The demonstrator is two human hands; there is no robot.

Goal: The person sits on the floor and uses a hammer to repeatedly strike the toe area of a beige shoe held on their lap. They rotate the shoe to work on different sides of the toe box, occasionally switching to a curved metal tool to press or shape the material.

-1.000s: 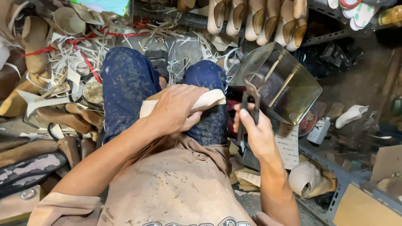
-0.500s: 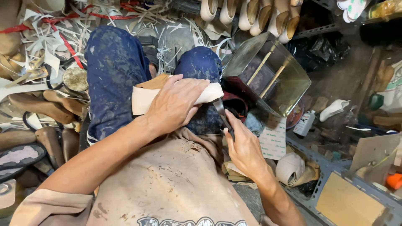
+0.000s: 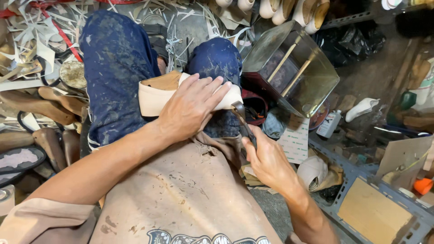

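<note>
your left hand (image 3: pixel 192 106) lies flat on top of the cream-coloured shoe with tan leather inside (image 3: pixel 159 92), fingers spread and pressing it down on your lap. the shoe rests across your two knees in the paint-spotted dark blue jeans (image 3: pixel 113 68), with its open tan part to the left of your hand and its pale end coming out under your fingertips to the right.

your right hand (image 3: pixel 266 160) is just to the right of the shoe and a little lower, closed around the handles of the dark metal pincers (image 3: pixel 242 119). the head of the pincers touches the right end of the shoe, at the pale edge; i cannot tell if the tool bites the material or only rests against it.

below the shoe, the stained beige apron (image 3: pixel 181 190) covers your body. to the right of the shoe, and higher, stands a square metal tin with wooden sticks inside (image 3: pixel 294 68), tilted toward you. to the left of the shoe, many wooden shoe lasts (image 3: pixel 40 101) and white leather scraps (image 3: pixel 36 36) lie on the floor. above the shoe, at the top edge, a row of pale shoe lasts (image 3: pixel 289 9) hangs on a rack.
</note>
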